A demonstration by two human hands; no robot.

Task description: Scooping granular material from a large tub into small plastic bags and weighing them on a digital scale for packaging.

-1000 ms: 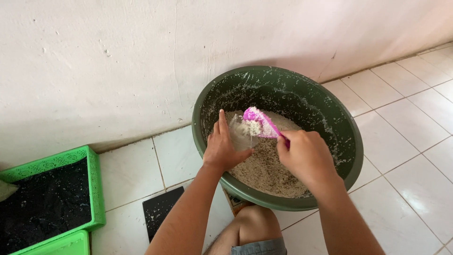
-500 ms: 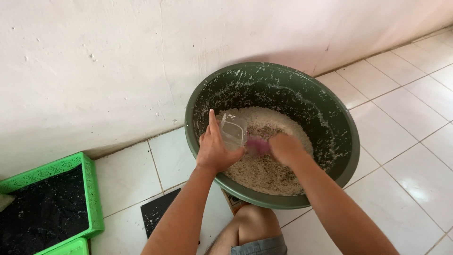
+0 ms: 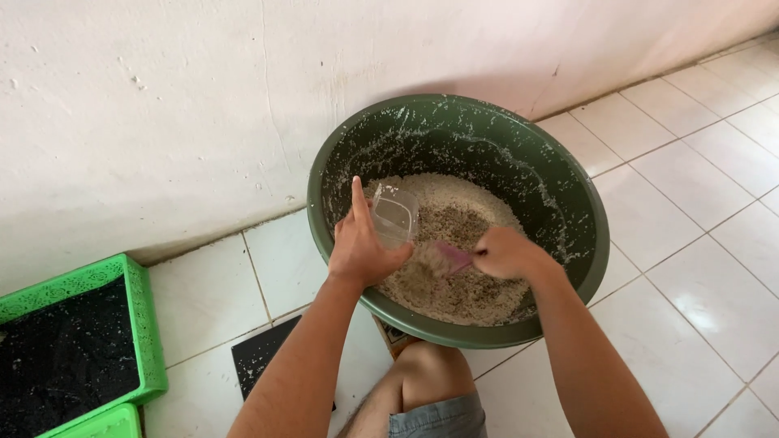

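Note:
A big dark green basin (image 3: 568, 182) sits on the tiled floor against a white wall, holding a pale grainy mix (image 3: 475, 219). My left hand (image 3: 363, 247) grips a small clear plastic cup (image 3: 395, 215) tilted over the mix, index finger pointing up. To its right my right hand (image 3: 507, 253) holds a pink scoop (image 3: 453, 258), whose tip is dug into the mix just below the cup.
A green plastic tray (image 3: 142, 324) filled with dark soil stands at the left, a second green edge (image 3: 101, 423) below it. A black flat square (image 3: 264, 353) lies on the tiles near my bare knee (image 3: 426, 377). White tiles extend to the right.
The pink scoop, held raised with mix on it a second ago, has gone down into the mix. The clear cup is now tilted in my left hand. The view has shifted slightly.

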